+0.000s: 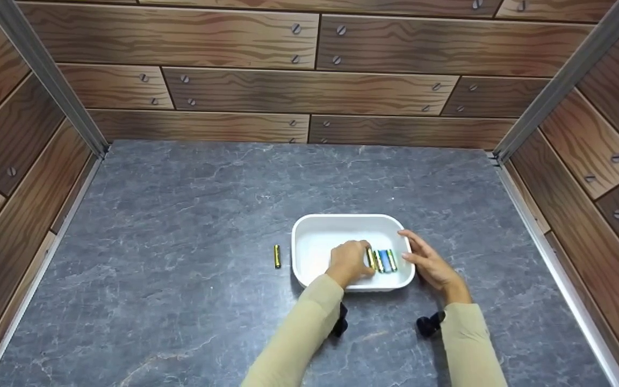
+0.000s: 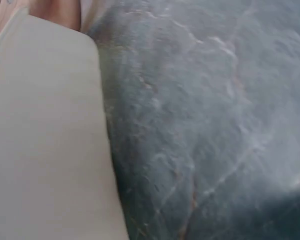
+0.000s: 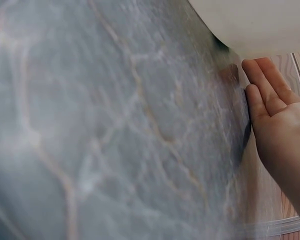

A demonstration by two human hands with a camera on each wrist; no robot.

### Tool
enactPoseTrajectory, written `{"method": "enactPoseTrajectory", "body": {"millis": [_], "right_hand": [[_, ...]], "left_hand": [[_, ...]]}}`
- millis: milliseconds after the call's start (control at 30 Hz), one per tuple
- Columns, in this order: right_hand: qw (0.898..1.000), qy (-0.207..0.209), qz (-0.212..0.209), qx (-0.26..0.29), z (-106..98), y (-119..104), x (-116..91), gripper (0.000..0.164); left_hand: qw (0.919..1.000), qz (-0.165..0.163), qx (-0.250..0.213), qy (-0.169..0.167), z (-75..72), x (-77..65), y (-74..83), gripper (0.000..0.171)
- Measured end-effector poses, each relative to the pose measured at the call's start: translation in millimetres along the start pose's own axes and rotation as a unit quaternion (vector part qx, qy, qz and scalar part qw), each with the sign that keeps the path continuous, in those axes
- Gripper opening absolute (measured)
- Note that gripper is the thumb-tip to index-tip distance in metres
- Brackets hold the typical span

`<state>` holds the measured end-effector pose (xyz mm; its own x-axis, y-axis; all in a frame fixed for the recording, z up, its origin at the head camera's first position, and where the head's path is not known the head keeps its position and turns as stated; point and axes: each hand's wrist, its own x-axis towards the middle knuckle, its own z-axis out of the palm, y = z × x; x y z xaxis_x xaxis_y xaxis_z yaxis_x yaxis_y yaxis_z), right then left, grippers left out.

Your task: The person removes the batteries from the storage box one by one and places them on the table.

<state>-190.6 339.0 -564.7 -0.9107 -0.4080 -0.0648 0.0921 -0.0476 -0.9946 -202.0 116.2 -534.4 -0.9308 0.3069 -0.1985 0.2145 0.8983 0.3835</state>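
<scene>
A white rectangular tub (image 1: 315, 228) stands on the grey table. My left hand (image 1: 350, 260) reaches inside it, thumb and fingers around the ends of a gold battery (image 1: 371, 259) that it pinches. Several more batteries (image 1: 386, 261) with gold, green and blue showing lie side by side just to the right, along the tub's floor. At the right wall, my right hand (image 1: 433, 269) holds the tub, thumb over the rim and a fingertip near the far corner. In the right wrist view, other fingers (image 3: 272, 90) stretch along the tub's outside.
Outside the tub, left of it, a single gold battery (image 1: 277, 256) lies on the marbled grey tabletop (image 1: 170, 258). Wood-patterned panels (image 1: 245, 88) wall in the back and both sides, with metal corner posts (image 1: 46, 75). Only sleeve (image 2: 45, 130) and table fill most of the left wrist view.
</scene>
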Motion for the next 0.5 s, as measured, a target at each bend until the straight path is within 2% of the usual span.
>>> {"method": "enactPoseTrajectory", "body": {"millis": [133, 500], "right_hand": [[1.0, 0.001, 0.004, -0.005, -0.6, -0.3, -0.1, 0.049], [1.0, -0.002, -0.003, -0.002, -0.9, 0.9, 0.6, 0.048]], "left_hand": [[0.9997, 0.002, -0.025, -0.006, -6.6, 0.2, -2.1, 0.052], [0.9981, 0.023, -0.056, 0.005, -23.9, -3.6, -0.9, 0.055]]}}
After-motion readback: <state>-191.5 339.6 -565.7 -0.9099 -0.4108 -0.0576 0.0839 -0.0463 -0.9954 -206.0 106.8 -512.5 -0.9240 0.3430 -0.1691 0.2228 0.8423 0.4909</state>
